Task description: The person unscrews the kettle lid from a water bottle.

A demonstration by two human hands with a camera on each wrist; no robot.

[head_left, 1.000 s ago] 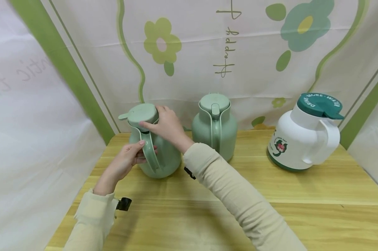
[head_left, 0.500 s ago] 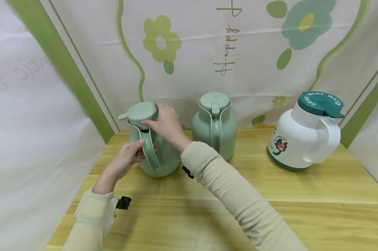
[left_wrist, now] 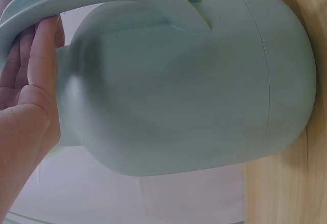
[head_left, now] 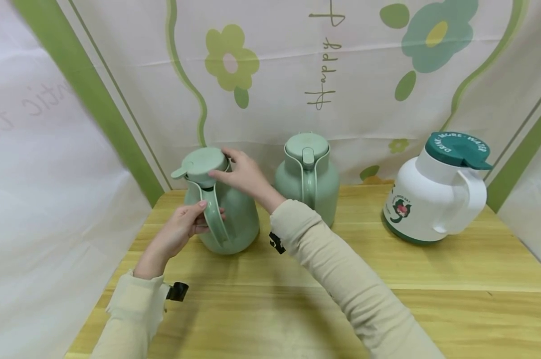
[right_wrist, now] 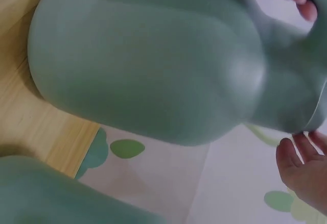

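Observation:
A sage-green thermos jug (head_left: 240, 219) stands at the left of the table with its round lid (head_left: 204, 162) seated in the neck, the lid's tab (head_left: 179, 173) pointing left, away from the handle. My left hand (head_left: 177, 232) holds the jug's handle (head_left: 214, 218), thumb along it and fingers curled behind. Across the lid's side, my right hand (head_left: 248, 177) grips it between thumb and fingers. In the right wrist view the fingertips (right_wrist: 300, 145) are at the jug's rim. The left wrist view shows the fingers (left_wrist: 43, 53) under the handle.
A second green thermos jug (head_left: 327, 187) stands just right of the first, partly behind the right forearm. Farther right is a white jug (head_left: 427, 199) with a dark green lid (head_left: 454, 147). A flower-printed cloth (head_left: 270, 60) hangs behind the wooden table (head_left: 234, 319).
The lid has turned slightly, its tab swinging toward me at the left. My right hand and wrist have shifted a little right. My left hand has stayed on the handle.

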